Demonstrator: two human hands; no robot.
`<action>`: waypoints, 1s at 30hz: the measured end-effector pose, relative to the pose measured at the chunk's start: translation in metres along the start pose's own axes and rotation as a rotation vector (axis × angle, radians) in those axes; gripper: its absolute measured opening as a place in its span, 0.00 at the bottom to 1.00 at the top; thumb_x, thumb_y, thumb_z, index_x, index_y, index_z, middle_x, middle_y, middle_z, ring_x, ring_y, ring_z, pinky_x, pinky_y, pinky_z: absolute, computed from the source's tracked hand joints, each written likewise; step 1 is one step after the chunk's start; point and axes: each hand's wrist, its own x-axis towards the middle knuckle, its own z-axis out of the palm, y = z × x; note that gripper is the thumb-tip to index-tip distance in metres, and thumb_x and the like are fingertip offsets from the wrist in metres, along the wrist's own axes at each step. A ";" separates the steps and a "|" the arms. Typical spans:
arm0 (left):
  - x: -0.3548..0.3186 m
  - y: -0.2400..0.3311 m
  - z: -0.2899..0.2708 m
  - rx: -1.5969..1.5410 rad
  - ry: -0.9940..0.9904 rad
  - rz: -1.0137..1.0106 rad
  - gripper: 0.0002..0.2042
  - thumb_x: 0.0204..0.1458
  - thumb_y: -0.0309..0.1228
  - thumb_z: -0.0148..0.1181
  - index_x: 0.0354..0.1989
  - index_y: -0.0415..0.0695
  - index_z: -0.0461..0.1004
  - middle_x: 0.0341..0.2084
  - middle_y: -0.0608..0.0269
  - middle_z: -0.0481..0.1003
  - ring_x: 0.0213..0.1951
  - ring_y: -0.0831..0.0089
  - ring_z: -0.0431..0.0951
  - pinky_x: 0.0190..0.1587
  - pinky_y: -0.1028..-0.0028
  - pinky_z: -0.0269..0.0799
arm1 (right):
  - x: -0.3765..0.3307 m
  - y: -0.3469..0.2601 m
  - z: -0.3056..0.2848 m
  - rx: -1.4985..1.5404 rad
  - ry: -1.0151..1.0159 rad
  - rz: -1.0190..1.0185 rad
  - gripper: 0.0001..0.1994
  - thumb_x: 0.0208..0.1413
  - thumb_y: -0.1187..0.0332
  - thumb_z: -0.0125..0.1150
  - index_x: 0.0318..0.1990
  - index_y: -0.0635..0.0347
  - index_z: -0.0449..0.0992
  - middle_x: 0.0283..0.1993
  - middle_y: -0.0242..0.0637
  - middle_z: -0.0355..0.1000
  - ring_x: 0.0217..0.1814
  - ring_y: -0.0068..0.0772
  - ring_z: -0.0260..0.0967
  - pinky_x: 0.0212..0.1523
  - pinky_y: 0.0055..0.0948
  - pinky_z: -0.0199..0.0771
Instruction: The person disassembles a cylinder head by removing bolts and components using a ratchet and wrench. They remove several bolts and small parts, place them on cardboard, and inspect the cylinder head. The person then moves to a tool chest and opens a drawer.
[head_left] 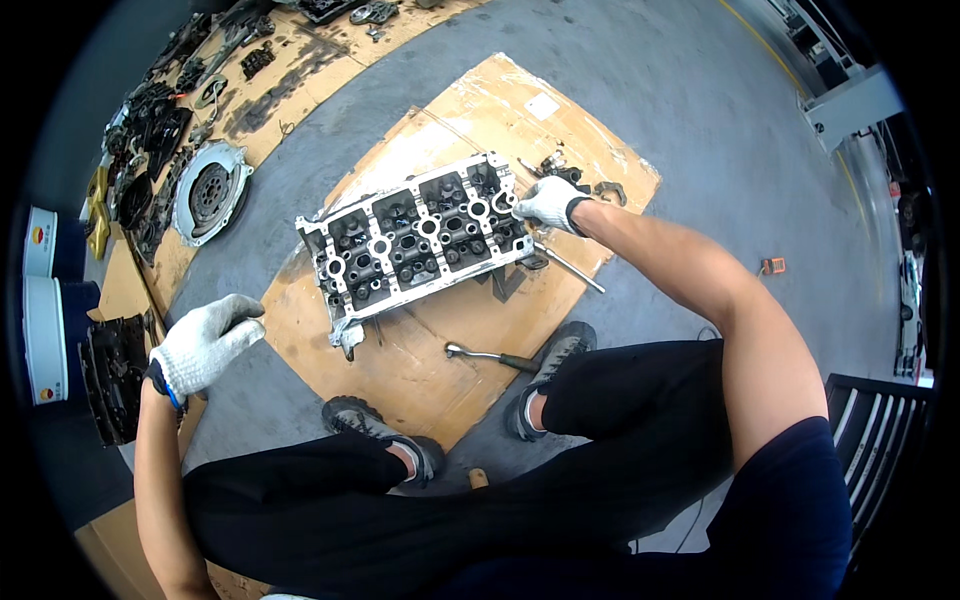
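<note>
Legs in black trousers fill the near edge, person squatting, shoes (375, 425) planted on the floor (700, 120) and the edge of the cardboard (420, 370). Left hand (205, 343), white work glove, hovers off to the left over bare floor, fingers loosely extended, holding nothing. Ratchet (490, 356) lies on the cardboard just ahead of the right shoe. Beyond it, cylinder head (415, 238) sits on the cardboard, open side up, tilted diagonally, long axis running lower left to upper right. Right hand (548, 203), also gloved, rests on the head's right end, fingers curled around something small there; can't tell what. Extension bar (570, 267) lies on the cardboard just below that hand, beside the head's right end. Small loose parts (575, 175) sit just past the hand. Far left: clutch disc (210, 192) on a second cardboard sheet, dark engine parts (150, 120) spread beyond it. White pails (42, 300) stand at the left rim.
</note>
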 end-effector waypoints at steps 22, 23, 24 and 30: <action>0.041 -0.004 0.003 -0.029 -0.069 -0.027 0.18 0.63 0.39 0.59 0.53 0.36 0.75 0.39 0.54 0.79 0.42 0.67 0.79 0.49 0.69 0.74 | 0.018 -0.005 -0.007 -0.323 -0.048 -0.087 0.22 0.48 0.55 0.63 0.37 0.69 0.81 0.35 0.54 0.80 0.36 0.49 0.78 0.39 0.40 0.76; 0.043 -0.005 0.004 -0.039 -0.077 -0.028 0.18 0.64 0.39 0.59 0.53 0.36 0.74 0.38 0.57 0.79 0.40 0.71 0.77 0.47 0.71 0.74 | 0.021 -0.002 -0.009 -0.419 -0.013 -0.095 0.21 0.49 0.56 0.63 0.40 0.68 0.81 0.36 0.52 0.80 0.37 0.47 0.78 0.38 0.40 0.76; 0.044 -0.007 0.006 -0.041 -0.074 -0.017 0.18 0.64 0.39 0.59 0.53 0.36 0.74 0.38 0.58 0.78 0.39 0.72 0.77 0.46 0.71 0.74 | 0.022 0.003 -0.016 -0.512 -0.050 -0.128 0.21 0.48 0.56 0.62 0.39 0.69 0.81 0.38 0.55 0.80 0.37 0.51 0.78 0.39 0.42 0.77; 0.041 -0.009 0.005 -0.047 -0.079 -0.012 0.18 0.63 0.38 0.59 0.53 0.36 0.74 0.36 0.61 0.77 0.36 0.75 0.75 0.44 0.72 0.73 | 0.023 0.041 -0.038 -1.128 -0.455 -0.232 0.18 0.50 0.62 0.57 0.40 0.69 0.83 0.40 0.58 0.80 0.42 0.55 0.80 0.43 0.45 0.79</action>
